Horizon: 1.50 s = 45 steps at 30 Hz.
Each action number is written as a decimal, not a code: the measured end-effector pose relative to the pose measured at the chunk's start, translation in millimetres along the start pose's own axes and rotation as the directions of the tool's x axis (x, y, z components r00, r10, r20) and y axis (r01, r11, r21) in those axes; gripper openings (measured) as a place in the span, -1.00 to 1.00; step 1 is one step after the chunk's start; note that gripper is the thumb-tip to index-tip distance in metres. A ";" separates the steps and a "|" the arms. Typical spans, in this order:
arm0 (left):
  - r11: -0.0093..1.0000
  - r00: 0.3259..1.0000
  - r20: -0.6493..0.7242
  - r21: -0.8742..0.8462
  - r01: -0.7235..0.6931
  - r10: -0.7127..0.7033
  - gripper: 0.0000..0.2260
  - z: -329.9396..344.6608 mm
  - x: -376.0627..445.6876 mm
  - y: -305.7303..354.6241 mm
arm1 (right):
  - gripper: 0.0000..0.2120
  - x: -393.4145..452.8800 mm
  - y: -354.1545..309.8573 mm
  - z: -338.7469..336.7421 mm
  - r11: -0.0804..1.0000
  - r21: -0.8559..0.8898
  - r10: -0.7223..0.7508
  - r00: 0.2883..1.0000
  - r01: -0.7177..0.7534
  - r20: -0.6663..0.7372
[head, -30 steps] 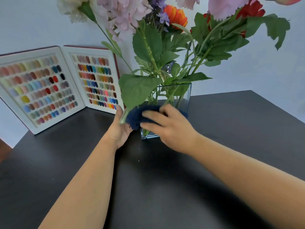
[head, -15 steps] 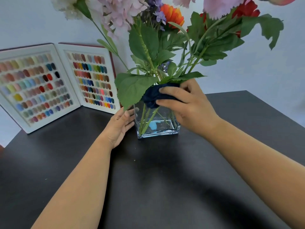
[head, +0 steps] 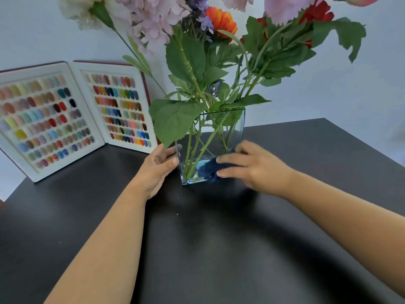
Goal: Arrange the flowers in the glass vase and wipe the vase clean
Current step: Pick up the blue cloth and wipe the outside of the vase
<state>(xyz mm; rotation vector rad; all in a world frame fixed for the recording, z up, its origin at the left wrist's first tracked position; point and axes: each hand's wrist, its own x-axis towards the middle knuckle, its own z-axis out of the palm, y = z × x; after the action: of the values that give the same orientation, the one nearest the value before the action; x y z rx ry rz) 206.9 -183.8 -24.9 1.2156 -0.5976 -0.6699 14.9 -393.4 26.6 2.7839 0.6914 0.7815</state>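
The square glass vase (head: 211,148) stands upright on the black tabletop (head: 219,249), its long axis vertical, with the flowers (head: 221,21) already in it, stems crossing inside and leaves spilling over the rim. The right hand (head: 255,166) presses a dark blue cloth (head: 213,170) against the near face at the bottom right corner, fingers (head: 230,160) stretched nearly straight over the cloth, pointing left across the glass. Whether the thumb pinches the cloth from behind is hidden. The left hand (head: 158,168) braces the vase's left edge, fingers loosely extended against the glass rather than wrapped round it. Since the cloth sits at the base, the unwiped glass lies above the right hand's fingers, so the next stroke probably runs upward along the face, while the left hand, on the opposite side, steadies against the push. An open nail-colour swatch book (head: 72,116) stands behind on the left.
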 end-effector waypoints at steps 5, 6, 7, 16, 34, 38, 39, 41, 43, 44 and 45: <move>1.000 1.000 0.022 0.021 -0.001 0.000 0.06 3.6 -1.9 2.7 | -0.68 17.5 17.3 -32.9 0.995 -0.042 0.081 0.974 -0.092 -0.212; 1.000 1.000 0.019 0.017 0.002 -0.003 0.04 4.2 -2.1 2.8 | -0.68 16.5 15.9 -31.8 0.994 -0.053 0.083 0.973 -0.096 -0.214; 1.000 1.000 0.010 0.017 0.005 -0.005 0.04 4.3 -1.8 3.0 | -0.66 13.8 13.3 -28.7 0.993 -0.057 0.090 0.973 -0.105 -0.214; 1.000 0.999 -0.033 0.017 0.019 -0.018 -0.14 -1.9 4.1 -6.0 | -0.66 -0.4 4.9 -10.3 0.959 0.079 0.282 0.902 -0.271 -0.327; 0.984 0.996 -0.022 0.160 -0.078 0.082 -0.12 4.5 3.8 -6.5 | -0.60 13.2 -27.4 33.4 0.855 0.163 0.513 0.755 -0.493 -0.407; 0.975 0.993 -0.034 0.196 -0.108 0.117 -0.43 3.8 6.9 -9.4 | -0.43 4.0 -36.5 50.3 0.870 -0.122 0.436 0.861 -0.478 -0.264; 0.976 0.992 -0.038 0.190 -0.110 0.119 -0.45 3.2 7.6 -9.9 | -0.50 2.7 -35.3 52.2 0.877 -0.133 0.417 0.868 -0.463 -0.269; 0.977 0.993 -0.039 0.183 -0.107 0.116 -0.46 3.2 8.4 -10.5 | -0.59 -1.6 -30.4 52.6 0.906 -0.105 0.372 0.889 -0.411 -0.268; 0.978 0.993 -0.037 0.178 -0.104 0.112 -0.44 2.6 9.4 -11.1 | -0.64 -4.0 -25.5 48.3 0.930 -0.083 0.328 0.910 -0.358 -0.254; 0.979 0.993 -0.036 0.177 -0.102 0.110 -0.44 2.0 9.9 -11.2 | -0.66 -3.9 -24.4 44.8 0.940 -0.082 0.301 0.920 -0.330 -0.250; 0.979 0.993 -0.035 0.176 -0.101 0.109 -0.43 1.4 10.5 -11.6 | -0.69 -2.8 -22.7 39.4 0.951 -0.076 0.274 0.931 -0.300 -0.242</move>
<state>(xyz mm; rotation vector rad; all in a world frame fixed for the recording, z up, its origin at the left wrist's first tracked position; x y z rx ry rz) 211.2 -194.8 -35.1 1.3482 -0.6893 -0.5084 24.8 -376.3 -14.4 2.7520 0.2584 1.1717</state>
